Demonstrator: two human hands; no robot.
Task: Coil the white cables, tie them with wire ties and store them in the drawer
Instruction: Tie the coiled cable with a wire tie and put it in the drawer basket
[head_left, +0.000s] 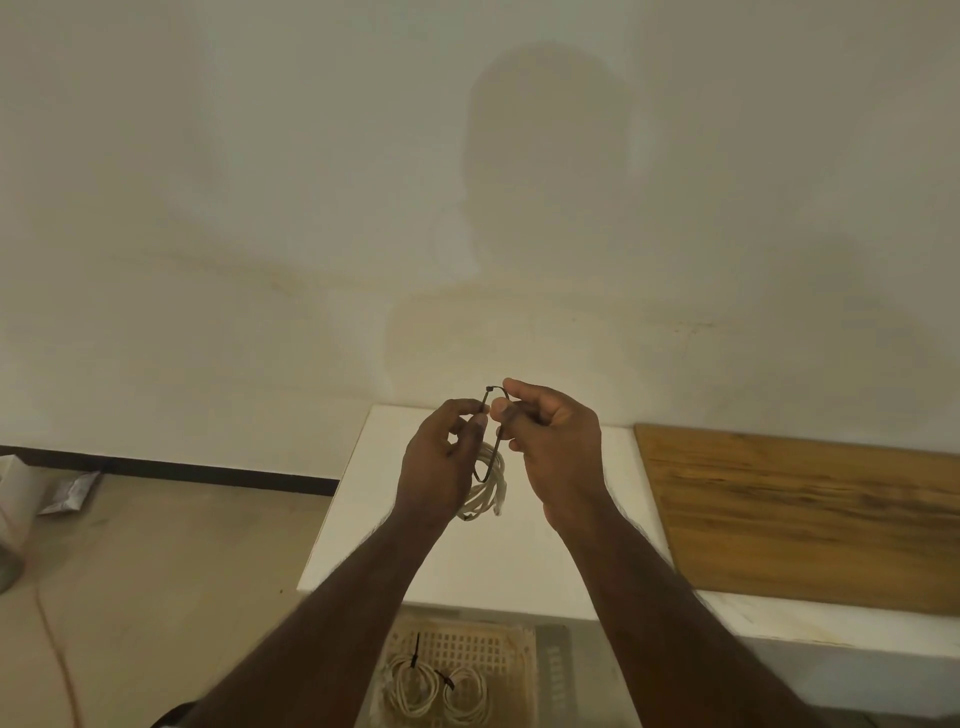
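Threading tie (491, 436) looped upright round the coil (485, 488); left hand (441, 457) pinches tail | right hand (553, 452) pinches head, just beside.

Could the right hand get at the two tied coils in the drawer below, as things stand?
Probably not at once: the right hand pinches the black tie looped around the white coil. The tied coils lie uncovered in the open drawer.

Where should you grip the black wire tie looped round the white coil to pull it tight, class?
Pinch the black wire tie near its small head at the top, coming from above: the loop stands upright, the white coil hanging in its lower bend. Both hands, left hand and right hand, already pinch there.
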